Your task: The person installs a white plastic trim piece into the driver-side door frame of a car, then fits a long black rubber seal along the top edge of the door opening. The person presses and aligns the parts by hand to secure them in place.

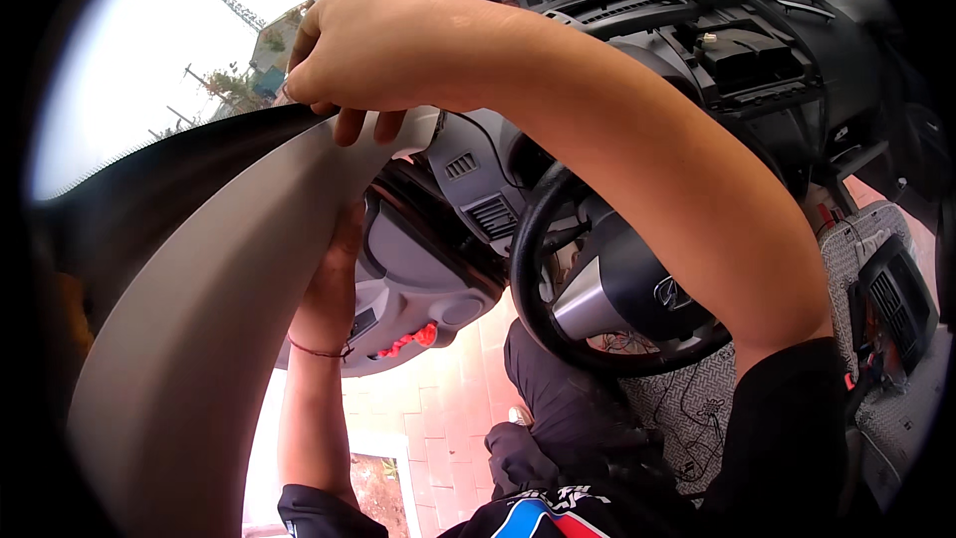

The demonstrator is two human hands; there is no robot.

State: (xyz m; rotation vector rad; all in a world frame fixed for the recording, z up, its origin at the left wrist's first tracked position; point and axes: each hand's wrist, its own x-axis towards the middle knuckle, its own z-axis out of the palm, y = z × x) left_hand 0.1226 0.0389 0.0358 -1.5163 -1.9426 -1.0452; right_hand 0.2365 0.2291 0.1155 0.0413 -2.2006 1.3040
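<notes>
A long, curved grey pillar trim panel (214,249) runs from the lower left up to the corner of the dashboard. My right arm reaches across above the steering wheel (617,289). My right hand (349,60) is closed over the panel's upper end beside the windshield, two fingers curling down onto its inner face. Lower down, my left hand (339,249) grips the panel's inner edge from the door side; most of its fingers are hidden behind the panel.
The driver's door (428,269) stands open, with a red ornament (413,341) on it. On the right, the dashboard has an uncovered cavity (747,55). A removed black vent piece (891,289) lies on the passenger side. Loose wires (697,418) rest on the patterned seat cover.
</notes>
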